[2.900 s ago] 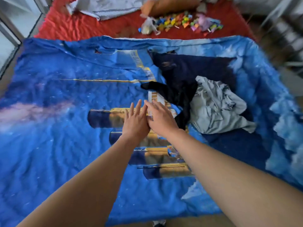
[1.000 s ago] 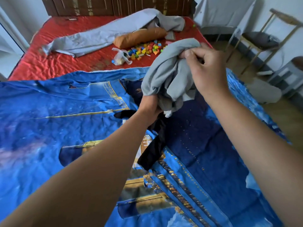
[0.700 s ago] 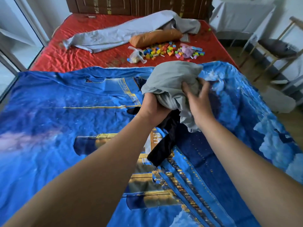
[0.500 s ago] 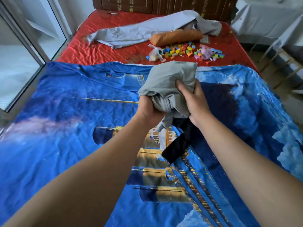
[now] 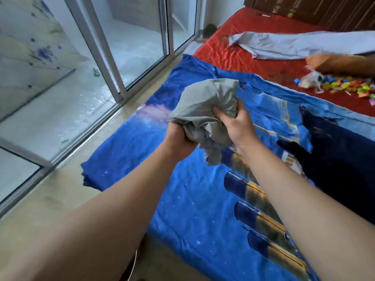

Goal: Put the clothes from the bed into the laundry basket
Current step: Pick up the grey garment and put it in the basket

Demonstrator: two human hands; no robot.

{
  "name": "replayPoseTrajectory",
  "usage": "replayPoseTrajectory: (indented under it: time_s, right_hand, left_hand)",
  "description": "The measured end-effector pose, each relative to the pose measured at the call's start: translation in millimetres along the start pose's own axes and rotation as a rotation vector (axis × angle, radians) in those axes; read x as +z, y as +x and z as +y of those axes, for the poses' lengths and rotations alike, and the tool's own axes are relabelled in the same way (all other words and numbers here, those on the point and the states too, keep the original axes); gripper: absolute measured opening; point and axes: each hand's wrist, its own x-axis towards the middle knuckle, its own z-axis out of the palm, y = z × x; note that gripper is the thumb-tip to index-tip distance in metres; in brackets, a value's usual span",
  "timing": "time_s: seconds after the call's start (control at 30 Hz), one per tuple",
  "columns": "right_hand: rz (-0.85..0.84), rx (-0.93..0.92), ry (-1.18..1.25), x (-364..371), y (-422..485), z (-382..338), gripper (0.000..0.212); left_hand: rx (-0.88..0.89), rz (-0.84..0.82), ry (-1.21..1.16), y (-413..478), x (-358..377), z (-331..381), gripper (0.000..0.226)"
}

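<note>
Lifted clear of blue printed bedspread [image 5: 192,191]: crumpled grey cotton garment [image 5: 205,106], clenched by left hand [image 5: 180,138] and right hand [image 5: 236,126]. Now turned toward glass doors [image 5: 125,47]; basket unseen.

Count, head view:

- 2 hands: left hand [image 5: 180,138] + right hand [image 5: 236,126], both clamped on 1 grey garment [image 5: 205,106], held over the blue bedspread [image 5: 182,199].
- 1 black garment [image 5: 294,149], lying twd the bedspread's right edge.
- 1 blue bedspread, 1 red sheet [image 5: 243,57] past its far edge.
- 1 long grey cloth [image 5: 294,45] on the red sheet, far side.
- 1 orange pillow [image 5: 341,62], near the right edge of the red sheet.
- 1 white plastic bag [image 5: 310,80].
- Coloured toy pieces [image 5: 345,86]: many, too small + blurred to count.
- Sliding glass doors [image 5: 142,43]: approx 3 panes visible.
</note>
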Motion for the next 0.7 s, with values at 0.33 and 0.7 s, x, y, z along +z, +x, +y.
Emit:
replayPoseTrajectory:
  time_s: [0.33,0.7]
  right_hand:
    - [-0.317,0.099,0.088,240,-50,28,0.041]
    - [-0.586,0.257,-0.039,400,-182,95,0.049]
  left_hand:
    - [0.133,0.246,-0.044,-110,-189,122,0.056]
    - [0.195,0.588,-0.172,-272,-360,135,0.053]
